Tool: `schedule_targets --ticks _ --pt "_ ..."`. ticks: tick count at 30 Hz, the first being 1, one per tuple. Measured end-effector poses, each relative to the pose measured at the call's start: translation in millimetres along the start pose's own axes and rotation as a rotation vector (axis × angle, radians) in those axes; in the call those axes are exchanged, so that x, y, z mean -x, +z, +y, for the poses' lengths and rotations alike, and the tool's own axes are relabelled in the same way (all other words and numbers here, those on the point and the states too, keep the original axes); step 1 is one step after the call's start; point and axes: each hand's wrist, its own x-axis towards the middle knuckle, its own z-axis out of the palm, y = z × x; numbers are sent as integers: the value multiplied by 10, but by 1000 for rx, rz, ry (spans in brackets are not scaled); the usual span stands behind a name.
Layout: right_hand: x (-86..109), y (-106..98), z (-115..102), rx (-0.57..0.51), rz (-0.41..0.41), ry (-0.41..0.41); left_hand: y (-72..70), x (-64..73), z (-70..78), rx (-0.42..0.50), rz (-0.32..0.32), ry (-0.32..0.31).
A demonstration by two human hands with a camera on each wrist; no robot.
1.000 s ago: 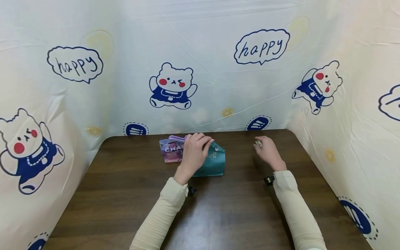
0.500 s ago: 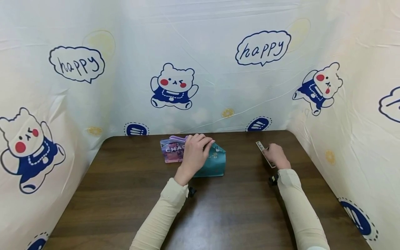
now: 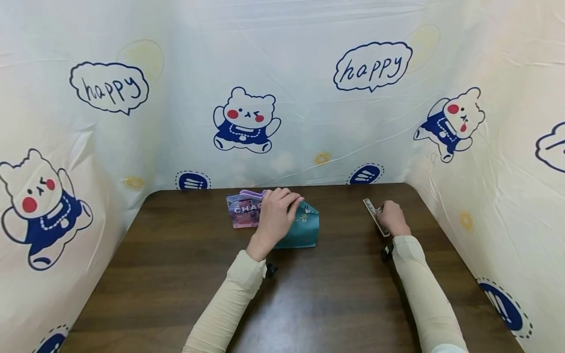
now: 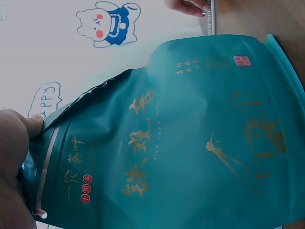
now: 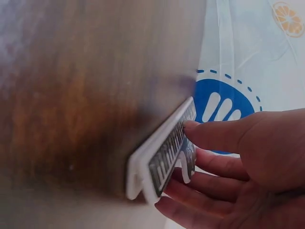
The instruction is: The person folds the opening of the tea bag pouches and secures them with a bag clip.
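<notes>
My left hand (image 3: pixel 277 215) pinches the top edge of a teal tea pouch (image 3: pixel 301 230), which stands upright on the table. Gold characters and small red seals show across this pouch's face in the left wrist view, with the thumb at its upper edge. Over on the right, my right hand (image 3: pixel 393 218) holds a long bag clip (image 3: pixel 370 209) patterned in black and white. In the right wrist view the clip's two long bars (image 5: pixel 164 160) part slightly at the near end; the thumb lies on one side and the fingers on the other.
A pink and purple pouch (image 3: pixel 240 215) with white lettering stands left of the teal one, partly behind my left hand. Along its top runs a light purple bar (image 3: pixel 252 194). A patterned cloth (image 3: pixel 309 122) encloses the back and sides of the brown wooden table (image 3: pixel 326 304).
My right hand has shifted right with the bag clip and turned it, so its long side now shows in the head view. The left hand and teal pouch stay put.
</notes>
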Motion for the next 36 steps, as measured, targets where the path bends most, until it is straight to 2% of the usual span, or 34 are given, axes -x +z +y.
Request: schedule_targets --ticks 6,16,27,36 --pt "3 -21 -7 -27 30 -39 9 8 -6 -1 0 -5" --pt "106 -94 -151 -101 -40 -45 10 20 -5 -3 -6 1" --pt "294 -206 -462 -225 -95 -154 6 24 -14 1 13 10" --pt "411 -177 -653 -262 -75 -227 14 35 -7 10 22 14"
